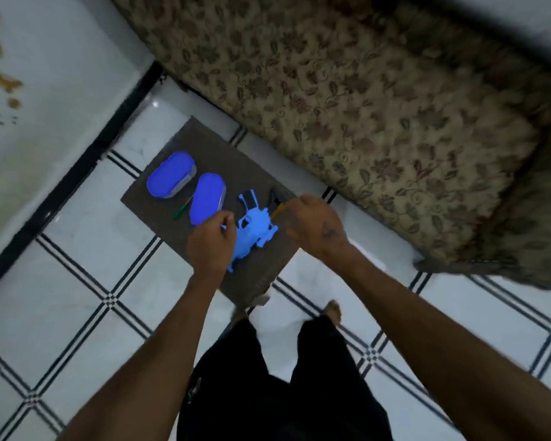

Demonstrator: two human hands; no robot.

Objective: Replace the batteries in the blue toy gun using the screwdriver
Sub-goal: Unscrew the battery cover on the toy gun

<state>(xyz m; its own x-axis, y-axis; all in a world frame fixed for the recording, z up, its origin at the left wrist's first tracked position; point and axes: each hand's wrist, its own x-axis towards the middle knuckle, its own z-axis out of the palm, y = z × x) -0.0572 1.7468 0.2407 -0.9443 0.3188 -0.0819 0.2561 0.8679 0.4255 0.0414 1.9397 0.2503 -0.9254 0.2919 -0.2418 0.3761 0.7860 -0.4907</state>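
toy: blue plastic toy gun (252, 232), lying on brown table (178, 237)
left hand (212, 241): fingers curled at toy's edge, grip unclear
right hand (312, 224): grip pinching yellow-handled screwdriver (276, 211)
nearby: two blue oval containers (172, 175)

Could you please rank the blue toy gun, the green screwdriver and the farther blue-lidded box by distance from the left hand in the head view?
From the left hand:
1. Blue toy gun, right beside the hand, toward the right hand.
2. Green screwdriver, up and left of the hand, next to the nearer box.
3. Farther blue-lidded box, at the mat's far left end.
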